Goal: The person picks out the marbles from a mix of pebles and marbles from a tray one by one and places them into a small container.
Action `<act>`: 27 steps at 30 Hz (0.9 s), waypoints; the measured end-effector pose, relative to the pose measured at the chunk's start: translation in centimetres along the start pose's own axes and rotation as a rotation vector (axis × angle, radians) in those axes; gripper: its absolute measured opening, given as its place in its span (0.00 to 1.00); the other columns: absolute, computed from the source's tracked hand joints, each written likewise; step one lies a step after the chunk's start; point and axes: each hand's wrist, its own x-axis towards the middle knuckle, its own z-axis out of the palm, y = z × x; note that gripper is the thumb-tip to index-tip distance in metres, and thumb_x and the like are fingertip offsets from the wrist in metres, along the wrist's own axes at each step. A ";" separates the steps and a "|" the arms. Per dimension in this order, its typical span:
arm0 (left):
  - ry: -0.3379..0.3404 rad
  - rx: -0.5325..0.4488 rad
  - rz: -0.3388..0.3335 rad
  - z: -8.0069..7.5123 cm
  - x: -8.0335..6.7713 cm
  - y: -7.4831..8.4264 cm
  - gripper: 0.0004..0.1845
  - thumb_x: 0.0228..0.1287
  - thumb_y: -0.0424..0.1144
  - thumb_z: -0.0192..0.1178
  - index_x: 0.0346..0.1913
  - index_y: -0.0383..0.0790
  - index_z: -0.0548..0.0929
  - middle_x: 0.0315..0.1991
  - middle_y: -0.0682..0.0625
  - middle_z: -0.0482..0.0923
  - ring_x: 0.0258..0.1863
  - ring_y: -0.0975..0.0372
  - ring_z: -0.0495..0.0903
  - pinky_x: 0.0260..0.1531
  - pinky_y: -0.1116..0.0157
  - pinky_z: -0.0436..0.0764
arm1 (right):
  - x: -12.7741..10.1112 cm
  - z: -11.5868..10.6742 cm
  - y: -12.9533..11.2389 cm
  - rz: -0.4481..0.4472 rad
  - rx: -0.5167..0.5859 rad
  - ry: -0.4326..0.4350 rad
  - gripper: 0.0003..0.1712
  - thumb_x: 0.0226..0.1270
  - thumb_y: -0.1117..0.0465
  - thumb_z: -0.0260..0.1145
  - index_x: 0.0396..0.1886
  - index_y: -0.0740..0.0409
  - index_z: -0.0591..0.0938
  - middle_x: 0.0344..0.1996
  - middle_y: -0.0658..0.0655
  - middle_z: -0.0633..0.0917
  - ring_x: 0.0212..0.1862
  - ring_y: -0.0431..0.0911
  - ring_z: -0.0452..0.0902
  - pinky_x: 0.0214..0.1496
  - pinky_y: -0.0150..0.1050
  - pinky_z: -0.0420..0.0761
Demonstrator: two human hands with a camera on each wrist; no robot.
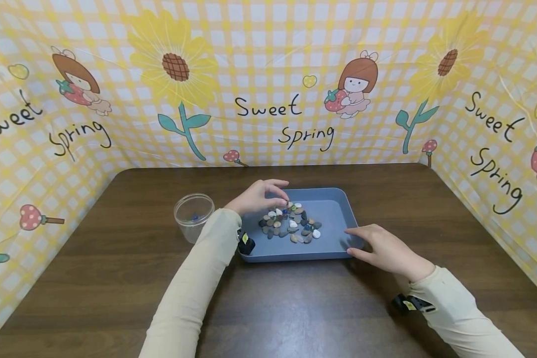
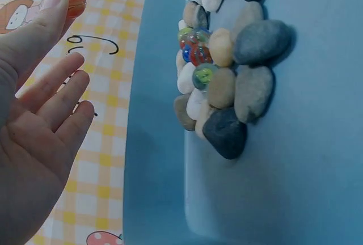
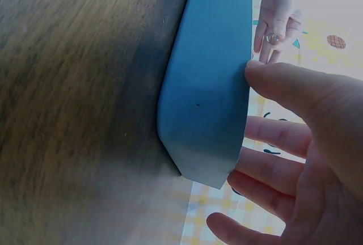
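Observation:
My left hand (image 1: 260, 196) is above the left part of the blue tray (image 1: 340, 214). It pinches an amber-brown glass marble (image 2: 76, 4) between thumb and forefinger; the other fingers are loosely extended. In the tray lie grey, tan and white pebbles (image 2: 254, 93), with colored marbles (image 2: 205, 76) among them. The pebbles form a curved outline. At the tray's right end is my right hand (image 1: 387, 248), its fingers spread and relaxed. In the right wrist view its thumb touches the tray's rim (image 3: 227, 120).
Left of the tray stands a clear round jar (image 1: 193, 219) with a blue marble (image 1: 195, 218) visible inside. A dark wooden table (image 1: 291, 308) carries everything. Behind and at the sides hangs a yellow checked cloth (image 1: 268, 59) printed with flowers and lettering.

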 end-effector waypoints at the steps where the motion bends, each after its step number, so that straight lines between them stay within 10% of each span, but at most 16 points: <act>1: 0.002 0.000 0.006 0.0 0.0 0.1 0.09 0.62 0.41 0.61 0.40 0.42 0.86 0.68 0.47 0.65 0.70 0.53 0.59 0.69 0.48 0.57 | 0.0 0.0 0.0 0.001 0.000 0.000 0.26 0.60 0.53 0.66 0.56 0.61 0.78 0.50 0.61 0.83 0.53 0.55 0.76 0.55 0.53 0.76; 27: 0.051 0.074 0.055 -1.4 -1.4 0.2 0.08 0.62 0.39 0.61 0.41 0.41 0.86 0.66 0.46 0.68 0.69 0.52 0.63 0.68 0.49 0.61 | 0.0 0.0 0.0 -0.008 -0.001 0.004 0.26 0.60 0.53 0.66 0.55 0.61 0.78 0.49 0.61 0.83 0.53 0.55 0.77 0.54 0.53 0.77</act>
